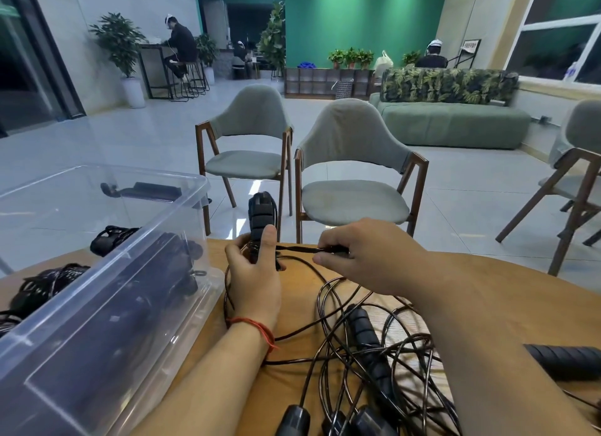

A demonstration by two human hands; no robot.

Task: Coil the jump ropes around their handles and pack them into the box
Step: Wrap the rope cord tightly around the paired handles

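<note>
My left hand grips a pair of black ribbed jump-rope handles held upright above the table's far edge. To its right, my right hand pinches the thin black rope and holds it taut from the handles. A tangle of loose black rope with more handles lies on the wooden table under my arms. The clear plastic box stands at the left with coiled ropes inside.
Coiled rope bundles lie behind and left of the box. Another black handle rests at the right edge. Handle ends sit at the near edge. Two grey chairs stand beyond the table.
</note>
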